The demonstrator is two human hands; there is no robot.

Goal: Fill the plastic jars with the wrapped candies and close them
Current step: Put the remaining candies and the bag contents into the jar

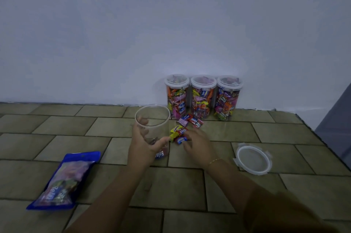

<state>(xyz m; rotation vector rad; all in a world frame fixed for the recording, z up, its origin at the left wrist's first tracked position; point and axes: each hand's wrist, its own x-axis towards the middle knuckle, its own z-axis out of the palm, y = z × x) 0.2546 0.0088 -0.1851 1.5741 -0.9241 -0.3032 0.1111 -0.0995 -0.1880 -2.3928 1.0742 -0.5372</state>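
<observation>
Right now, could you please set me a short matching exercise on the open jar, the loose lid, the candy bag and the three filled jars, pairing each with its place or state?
Things:
1. open jar
2. lid
3. bag
4. filled jars

Places or states:
A. lying flat on the floor at the far left
B. standing closed against the wall
C. gripped by the left hand, almost empty
D. lying on the floor to the right of the right hand

Pairs: 1-C, 2-D, 3-A, 4-B
</observation>
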